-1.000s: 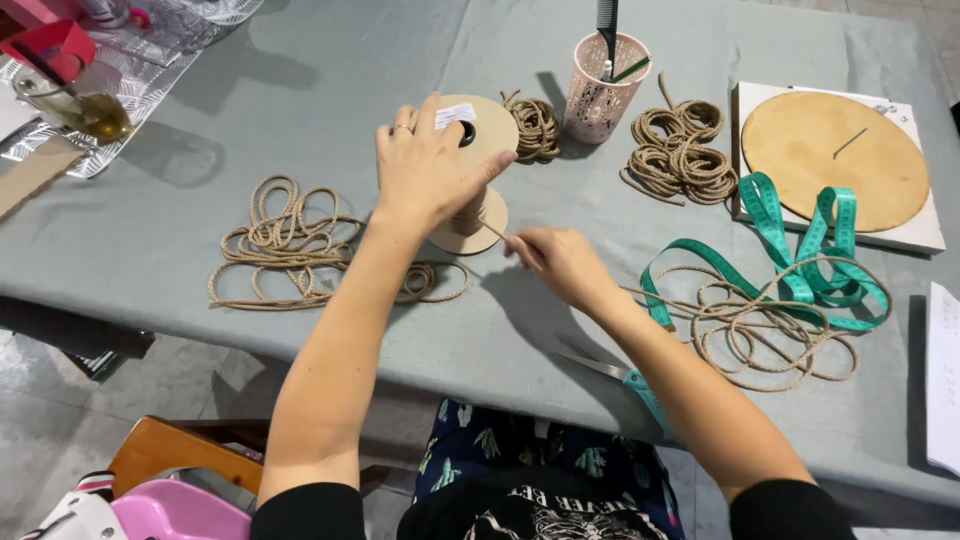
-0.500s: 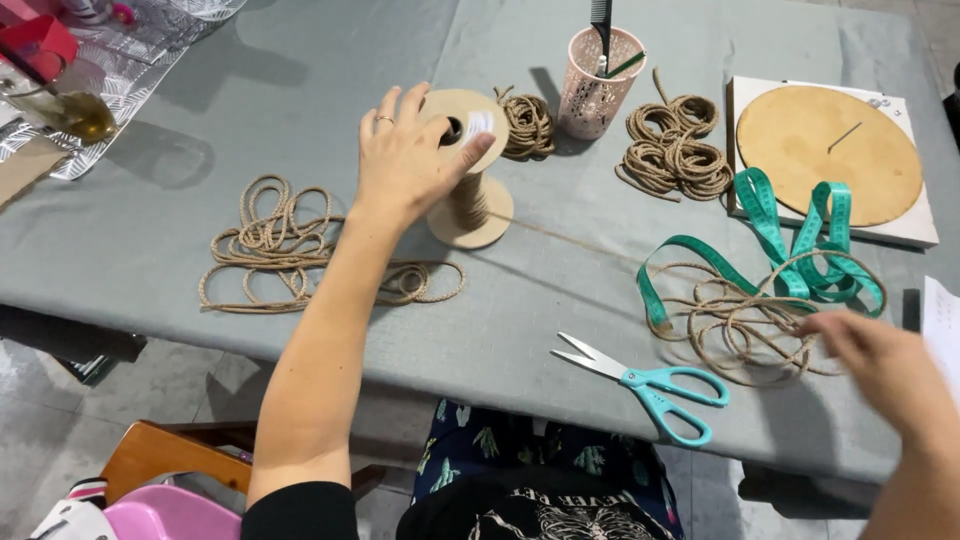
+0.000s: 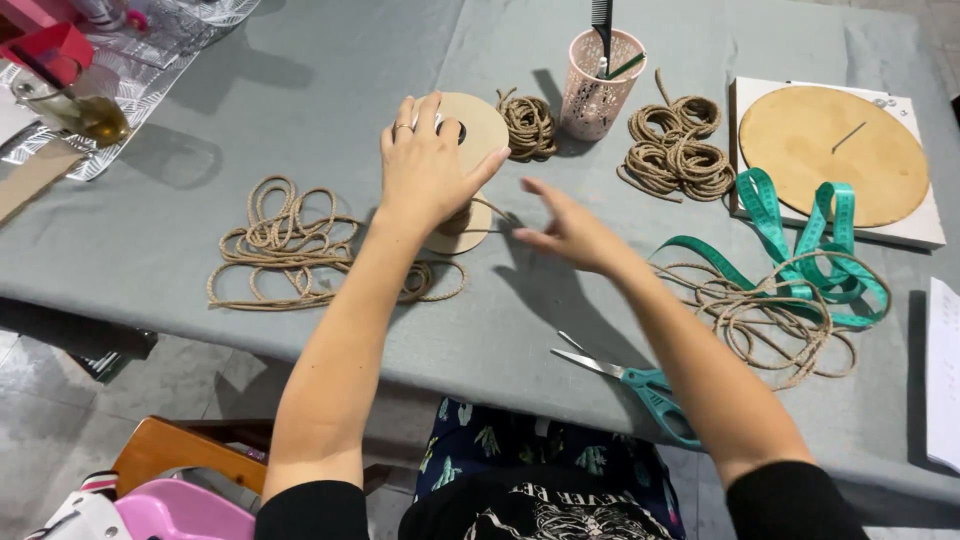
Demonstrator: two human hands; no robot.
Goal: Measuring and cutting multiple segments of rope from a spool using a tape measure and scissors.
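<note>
You have few packages before you — a crinkled silvery plastic wrapper [image 3: 170, 40] lies at the table's far left corner, and a red box [image 3: 45, 50] stands on it. No labels, signs or screens show.

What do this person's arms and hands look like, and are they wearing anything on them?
Both arms are bare from short black sleeves down. The left hand wears a thin ring on one finger. The right hand shows no ring, glove or watch. No bracelets on either wrist.
</note>
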